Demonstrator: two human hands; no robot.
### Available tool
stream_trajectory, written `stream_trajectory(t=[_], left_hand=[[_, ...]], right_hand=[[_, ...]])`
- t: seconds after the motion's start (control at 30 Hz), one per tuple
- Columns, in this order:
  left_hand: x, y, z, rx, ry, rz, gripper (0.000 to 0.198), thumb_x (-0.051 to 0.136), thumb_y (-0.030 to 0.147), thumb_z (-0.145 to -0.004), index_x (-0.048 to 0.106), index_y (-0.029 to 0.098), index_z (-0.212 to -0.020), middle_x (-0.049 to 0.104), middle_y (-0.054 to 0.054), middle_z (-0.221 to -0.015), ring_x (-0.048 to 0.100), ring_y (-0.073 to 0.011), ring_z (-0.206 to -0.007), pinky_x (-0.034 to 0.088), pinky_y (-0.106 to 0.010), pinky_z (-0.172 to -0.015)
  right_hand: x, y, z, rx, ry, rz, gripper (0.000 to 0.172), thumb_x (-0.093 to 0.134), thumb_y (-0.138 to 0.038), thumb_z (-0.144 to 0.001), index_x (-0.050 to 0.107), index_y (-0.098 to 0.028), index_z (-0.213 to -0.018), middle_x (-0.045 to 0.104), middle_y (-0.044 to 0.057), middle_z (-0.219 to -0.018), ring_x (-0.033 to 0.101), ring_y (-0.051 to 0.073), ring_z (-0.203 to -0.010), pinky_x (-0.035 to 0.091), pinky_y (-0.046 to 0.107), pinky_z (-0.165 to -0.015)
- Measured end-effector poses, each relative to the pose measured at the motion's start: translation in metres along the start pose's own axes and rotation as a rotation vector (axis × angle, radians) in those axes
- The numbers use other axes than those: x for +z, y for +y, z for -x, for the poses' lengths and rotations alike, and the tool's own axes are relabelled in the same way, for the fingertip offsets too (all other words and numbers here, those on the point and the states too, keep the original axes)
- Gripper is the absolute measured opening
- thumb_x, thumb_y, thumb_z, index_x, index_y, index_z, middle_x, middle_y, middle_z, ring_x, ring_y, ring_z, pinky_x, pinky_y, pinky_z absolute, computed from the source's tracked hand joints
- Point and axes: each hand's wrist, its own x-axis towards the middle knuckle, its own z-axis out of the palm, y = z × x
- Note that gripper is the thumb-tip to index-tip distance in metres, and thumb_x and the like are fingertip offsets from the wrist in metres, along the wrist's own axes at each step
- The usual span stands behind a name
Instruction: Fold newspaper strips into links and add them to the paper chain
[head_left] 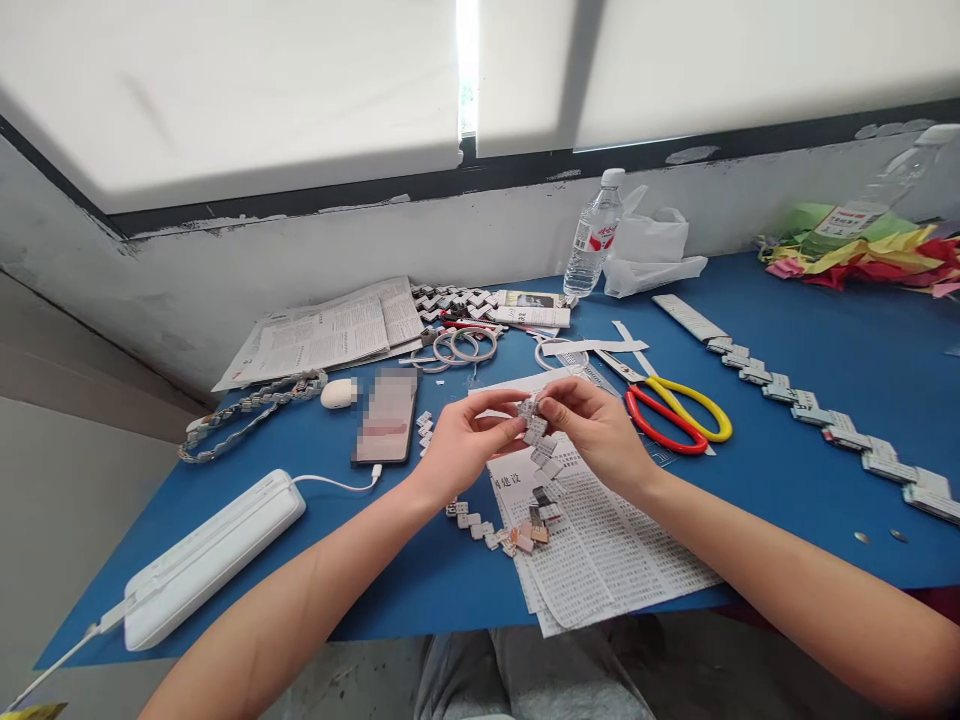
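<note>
Both of my hands meet above a blue table (787, 470). My left hand (465, 440) and my right hand (596, 425) each pinch the top end of a chain of folded newspaper links (541, 470). The chain hangs down from my fingers and curls left over a printed newspaper sheet (607, 550) and onto the table. Fingers of both hands are closed on the topmost link.
Scissors with red and yellow handles (675, 405) lie just right of my hands. A phone (385, 415) on a white cable, a white power bank (210, 555), another long paper chain (825, 420), folded newspapers (330, 335), rings (457, 348), a water bottle (594, 235) and coloured paper (862, 255) surround them.
</note>
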Motion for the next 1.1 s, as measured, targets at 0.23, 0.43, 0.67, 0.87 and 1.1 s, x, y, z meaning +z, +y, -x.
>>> stream_trajectory(t=[0.23, 0.43, 0.67, 0.87, 1.1], left_hand=[[0.000, -0.004, -0.001, 0.036, 0.035, -0.118, 0.025, 0.071, 0.027, -0.076, 0.069, 0.017, -0.099, 0.064, -0.005, -0.091, 0.065, -0.0164, -0.080, 0.058, -0.032, -0.075], [0.002, -0.008, -0.001, 0.095, 0.068, -0.183, 0.031, 0.069, 0.027, -0.077, 0.066, 0.019, -0.107, 0.064, -0.006, -0.093, 0.065, -0.0182, -0.085, 0.058, -0.031, -0.071], [-0.001, -0.008, -0.002, 0.101, 0.062, -0.176, 0.035, 0.070, 0.027, -0.077, 0.064, 0.020, -0.110, 0.063, -0.005, -0.092, 0.065, -0.0172, -0.084, 0.058, -0.030, -0.072], [0.000, -0.006, -0.001, 0.087, -0.007, -0.124, 0.029, 0.069, 0.025, -0.077, 0.066, 0.021, -0.106, 0.060, -0.003, -0.094, 0.065, -0.0157, -0.082, 0.059, -0.034, -0.076], [-0.003, -0.007, -0.003, 0.013, -0.029, -0.004, 0.032, 0.075, 0.028, -0.072, 0.069, 0.020, -0.102, 0.059, -0.004, -0.093, 0.063, -0.0172, -0.085, 0.058, -0.033, -0.075]], right_hand=[[-0.006, -0.010, 0.002, -0.131, -0.050, 0.457, 0.029, 0.077, -0.040, -0.071, 0.063, -0.022, -0.090, 0.063, 0.004, -0.088, 0.054, 0.017, -0.072, 0.047, 0.031, -0.064], [-0.005, -0.010, 0.003, -0.082, 0.020, 0.388, 0.023, 0.069, -0.043, -0.079, 0.066, -0.020, -0.080, 0.064, 0.003, -0.072, 0.054, 0.015, -0.059, 0.044, 0.030, -0.053], [-0.004, -0.006, -0.001, -0.019, -0.012, 0.112, 0.024, 0.075, -0.041, -0.073, 0.064, -0.019, -0.076, 0.064, 0.001, -0.067, 0.055, 0.013, -0.054, 0.050, 0.029, -0.052], [-0.004, -0.004, 0.000, -0.041, -0.056, 0.063, 0.019, 0.072, -0.036, -0.078, 0.062, -0.020, -0.081, 0.062, 0.000, -0.072, 0.057, 0.012, -0.059, 0.051, 0.028, -0.054], [-0.005, -0.011, 0.000, -0.067, -0.092, 0.057, 0.019, 0.069, -0.034, -0.080, 0.063, -0.023, -0.095, 0.064, 0.000, -0.078, 0.061, 0.013, -0.060, 0.054, 0.029, -0.054]])
